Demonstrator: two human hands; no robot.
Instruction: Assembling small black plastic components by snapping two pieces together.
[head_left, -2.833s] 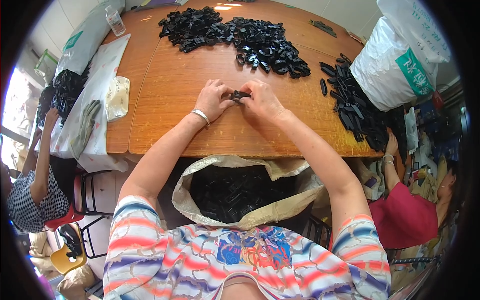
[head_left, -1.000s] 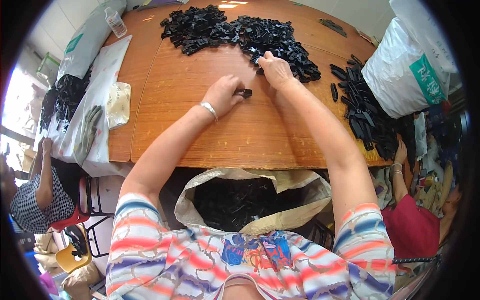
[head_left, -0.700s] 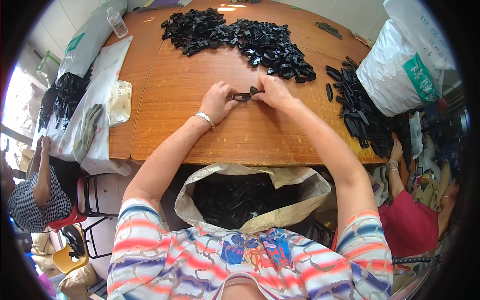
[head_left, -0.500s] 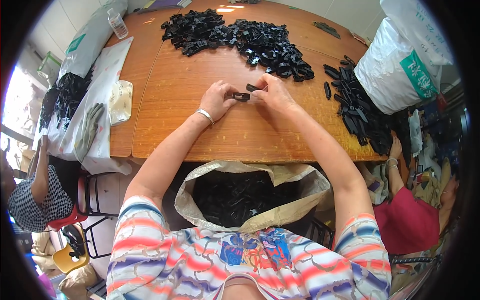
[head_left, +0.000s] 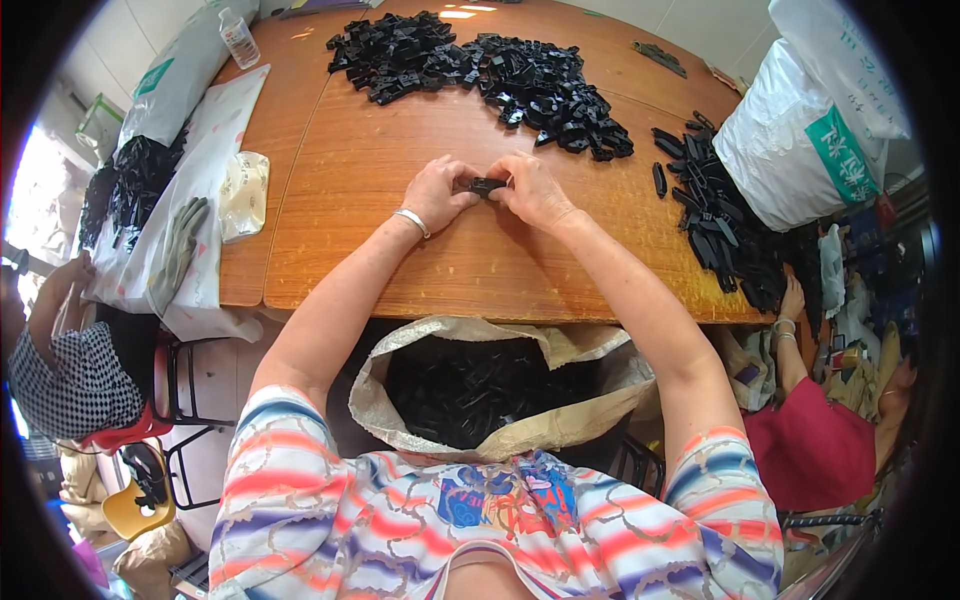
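Observation:
Above the middle of the wooden table (head_left: 400,250), both of my hands meet on a small black plastic part (head_left: 485,186). My left hand (head_left: 437,193), with a bracelet at the wrist, pinches its left end. At the right end, the fingers of my right hand (head_left: 533,190) are closed on the part too. Whether it is one piece or two pressed together is hidden by the fingertips. Beyond the hands lies a large heap of small black plastic parts (head_left: 535,90). An open woven sack (head_left: 375,385) full of black parts stands between me and the table edge.
At the right, longer black pieces (head_left: 700,215) are piled beside a full white sack (head_left: 780,140). A co-worker's hand (head_left: 791,300) rests near that pile. On the left are a grey glove (head_left: 180,250), a clear plastic packet (head_left: 243,195), a bottle (head_left: 238,40) and another person's checked sleeve (head_left: 80,380).
My right hand has moved left and brought its black piece against the one in my left hand. The hands are now together; before, the two pieces were apart.

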